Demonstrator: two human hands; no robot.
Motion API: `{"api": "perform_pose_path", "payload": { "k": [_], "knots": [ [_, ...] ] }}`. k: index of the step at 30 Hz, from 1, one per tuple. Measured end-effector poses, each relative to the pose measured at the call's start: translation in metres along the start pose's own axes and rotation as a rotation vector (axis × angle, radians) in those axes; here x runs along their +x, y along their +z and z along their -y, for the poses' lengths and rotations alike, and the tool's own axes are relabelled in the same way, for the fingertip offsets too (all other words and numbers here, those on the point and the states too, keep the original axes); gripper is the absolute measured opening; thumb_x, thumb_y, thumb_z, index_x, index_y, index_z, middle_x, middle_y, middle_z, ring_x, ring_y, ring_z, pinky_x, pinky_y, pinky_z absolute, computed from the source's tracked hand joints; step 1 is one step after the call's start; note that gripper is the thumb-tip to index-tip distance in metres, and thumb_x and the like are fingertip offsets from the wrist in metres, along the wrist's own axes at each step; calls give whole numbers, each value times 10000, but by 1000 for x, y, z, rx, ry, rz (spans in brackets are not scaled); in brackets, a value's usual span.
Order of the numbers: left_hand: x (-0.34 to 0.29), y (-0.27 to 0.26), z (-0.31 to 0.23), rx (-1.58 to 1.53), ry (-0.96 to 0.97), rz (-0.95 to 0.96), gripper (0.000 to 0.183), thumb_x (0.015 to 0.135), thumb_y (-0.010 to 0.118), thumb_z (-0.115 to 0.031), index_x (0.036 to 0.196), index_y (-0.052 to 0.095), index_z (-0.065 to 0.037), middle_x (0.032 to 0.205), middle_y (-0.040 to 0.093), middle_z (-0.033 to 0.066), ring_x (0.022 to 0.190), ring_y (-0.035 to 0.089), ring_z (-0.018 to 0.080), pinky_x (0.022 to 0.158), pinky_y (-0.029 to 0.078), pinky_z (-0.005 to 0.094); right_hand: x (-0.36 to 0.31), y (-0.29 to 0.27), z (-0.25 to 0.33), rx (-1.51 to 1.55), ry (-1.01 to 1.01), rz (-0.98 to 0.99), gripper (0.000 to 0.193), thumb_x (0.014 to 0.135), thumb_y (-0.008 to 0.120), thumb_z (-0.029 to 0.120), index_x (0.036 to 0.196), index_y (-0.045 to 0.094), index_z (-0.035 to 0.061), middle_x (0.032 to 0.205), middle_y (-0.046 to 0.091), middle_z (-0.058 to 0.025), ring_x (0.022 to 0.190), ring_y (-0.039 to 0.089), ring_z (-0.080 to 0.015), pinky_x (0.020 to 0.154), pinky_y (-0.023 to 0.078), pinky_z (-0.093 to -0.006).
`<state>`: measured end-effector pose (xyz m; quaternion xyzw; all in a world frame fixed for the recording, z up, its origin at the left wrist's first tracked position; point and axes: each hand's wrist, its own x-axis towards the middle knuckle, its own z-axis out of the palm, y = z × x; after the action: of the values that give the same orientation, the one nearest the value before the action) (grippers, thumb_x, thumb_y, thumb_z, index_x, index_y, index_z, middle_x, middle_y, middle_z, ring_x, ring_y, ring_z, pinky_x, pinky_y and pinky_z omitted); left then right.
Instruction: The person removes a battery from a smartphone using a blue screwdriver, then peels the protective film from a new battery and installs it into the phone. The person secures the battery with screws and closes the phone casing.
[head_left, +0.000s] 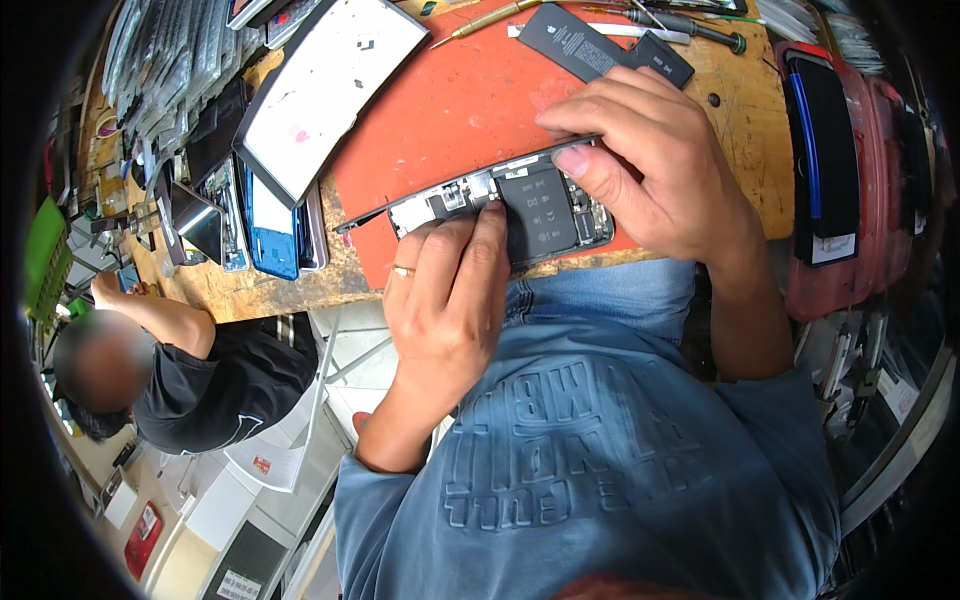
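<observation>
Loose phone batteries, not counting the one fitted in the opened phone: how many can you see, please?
1: a loose black battery lies on the orange mat, beyond the right hand. Others may be hidden.

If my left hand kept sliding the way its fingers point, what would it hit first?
The left hand points up across the opened phone, so it would probably cross the phone's black battery and meet the right hand's thumb; depth is unclear.

The left hand point(445, 300) presses fingertips on an opened phone point(520, 205) at the tabletop point(740, 90) edge; the right hand point(650, 150) grips its far side above an orange mat point(450, 100).
</observation>
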<state>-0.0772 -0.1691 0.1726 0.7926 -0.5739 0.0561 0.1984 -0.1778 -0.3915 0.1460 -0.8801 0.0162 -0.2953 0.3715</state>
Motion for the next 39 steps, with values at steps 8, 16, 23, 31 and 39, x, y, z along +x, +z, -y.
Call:
{"api": "perform_pose_path", "payload": {
  "k": [8,16,23,31,39],
  "knots": [
    [-7,4,-1,-13,-6,-41,396,801,815,27,1195,773,28,1037,693,129,911,672,280,807,563,393,0,0,0,-1,2,10,235,925,810,191,1031,743,-8,998,761,-149,930,701,-363,840,545,-460],
    [0,4,-7,-6,-46,-26,386,793,806,35,1178,771,33,1036,692,133,917,669,290,820,560,400,-1,-2,0,4,-7,25,207,931,747,111,1079,745,-34,988,751,-163,868,682,-335,802,516,-415],
    [2,2,-6,-1,-29,10,390,776,787,32,1166,758,32,1030,683,136,906,666,282,813,563,394,0,-2,0,10,-14,27,204,930,738,94,1086,744,-37,974,746,-159,841,667,-324,783,508,-411],
    [4,4,-9,31,-19,-28,355,783,790,35,1136,750,34,1004,675,129,878,666,277,788,561,391,0,-2,1,9,4,50,216,945,736,117,1095,743,-40,972,748,-157,853,678,-327,793,512,-417],
    [-4,3,-5,-70,-71,-86,359,782,811,65,1137,762,54,1017,698,140,873,673,280,783,557,379,2,-2,0,9,0,45,217,940,739,115,1091,741,-40,972,749,-160,860,683,-329,797,518,-417]
  ]
}}
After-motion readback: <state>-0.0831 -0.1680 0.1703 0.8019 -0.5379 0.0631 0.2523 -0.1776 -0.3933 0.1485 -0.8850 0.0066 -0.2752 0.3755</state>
